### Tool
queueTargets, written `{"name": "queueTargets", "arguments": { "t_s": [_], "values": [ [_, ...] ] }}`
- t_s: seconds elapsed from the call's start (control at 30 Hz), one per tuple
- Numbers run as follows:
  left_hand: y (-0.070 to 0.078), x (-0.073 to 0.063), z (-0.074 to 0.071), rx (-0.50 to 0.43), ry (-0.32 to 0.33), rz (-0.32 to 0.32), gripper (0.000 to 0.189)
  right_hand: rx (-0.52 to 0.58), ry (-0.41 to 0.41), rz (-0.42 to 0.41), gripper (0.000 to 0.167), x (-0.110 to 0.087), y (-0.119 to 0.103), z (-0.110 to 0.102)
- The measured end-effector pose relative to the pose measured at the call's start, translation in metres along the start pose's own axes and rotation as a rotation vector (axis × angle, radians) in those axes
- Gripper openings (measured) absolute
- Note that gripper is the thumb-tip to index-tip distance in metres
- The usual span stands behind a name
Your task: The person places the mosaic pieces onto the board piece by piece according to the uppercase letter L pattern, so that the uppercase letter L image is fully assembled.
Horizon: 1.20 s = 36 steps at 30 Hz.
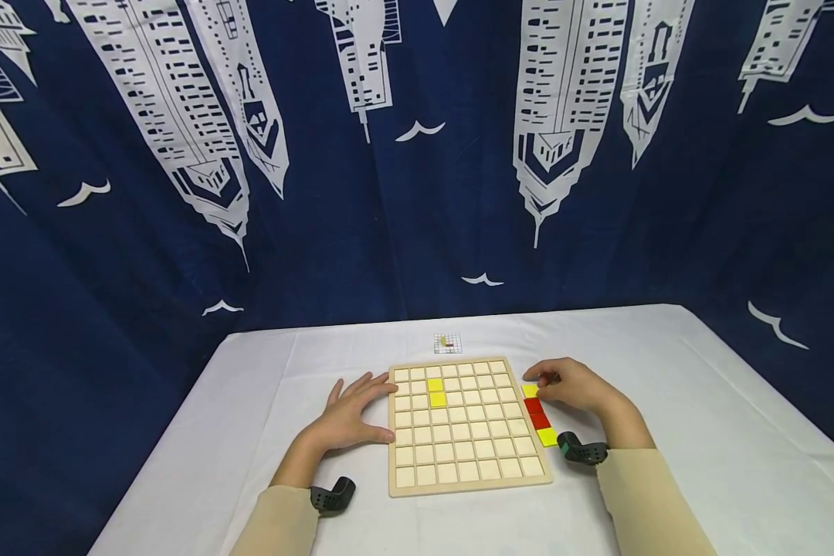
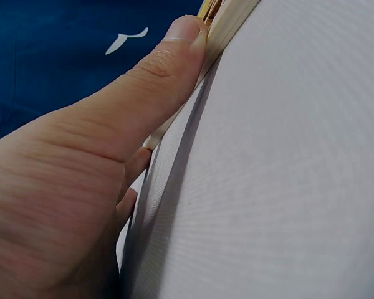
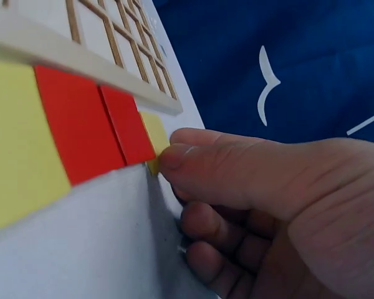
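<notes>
A wooden grid board [image 1: 470,488] lies on the table, with two yellow tiles [image 1: 435,392] in adjoining cells of one column. My left hand [image 1: 344,417] is spread at its left side, thumb and index fingertip on the frame; in the left wrist view the thumb [image 2: 156,71] presses the board's edge. Along the board's right side runs a row of tiles: a near yellow tile [image 1: 547,437], two red tiles [image 1: 537,413] and a far yellow tile [image 1: 530,391]. My right hand [image 1: 575,384] pinches the far yellow tile between thumb and index finger, other fingers curled beneath.
Behind the board lies a small printed grid card [image 1: 448,343] with coloured marks. A white cloth [image 1: 674,386] covers the table. Beyond its far edge hangs a dark blue curtain [image 1: 445,201] with white building and bird prints. Each wrist wears a black camera band [image 1: 333,496].
</notes>
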<state>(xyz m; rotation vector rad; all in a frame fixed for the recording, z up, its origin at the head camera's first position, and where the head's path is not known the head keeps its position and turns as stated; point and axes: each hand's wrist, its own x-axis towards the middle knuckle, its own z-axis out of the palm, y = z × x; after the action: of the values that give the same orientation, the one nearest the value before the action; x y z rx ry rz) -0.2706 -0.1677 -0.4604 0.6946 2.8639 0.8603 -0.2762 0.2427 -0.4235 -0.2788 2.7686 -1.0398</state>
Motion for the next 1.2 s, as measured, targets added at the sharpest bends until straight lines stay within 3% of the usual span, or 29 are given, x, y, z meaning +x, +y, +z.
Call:
{"name": "queueTargets", "arguments": {
  "t_s": [0.3,1.2],
  "values": [
    [-0.001,-0.002,-0.001,0.007,-0.007,-0.007,0.085,0.026,-0.025,-0.033,0.029,0.001,0.009,0.003],
    [-0.002,0.0,0.001,0.014,0.014,0.017,0.087,0.012,0.087,-0.04,0.019,0.001,0.011,0.009]
  ]
}}
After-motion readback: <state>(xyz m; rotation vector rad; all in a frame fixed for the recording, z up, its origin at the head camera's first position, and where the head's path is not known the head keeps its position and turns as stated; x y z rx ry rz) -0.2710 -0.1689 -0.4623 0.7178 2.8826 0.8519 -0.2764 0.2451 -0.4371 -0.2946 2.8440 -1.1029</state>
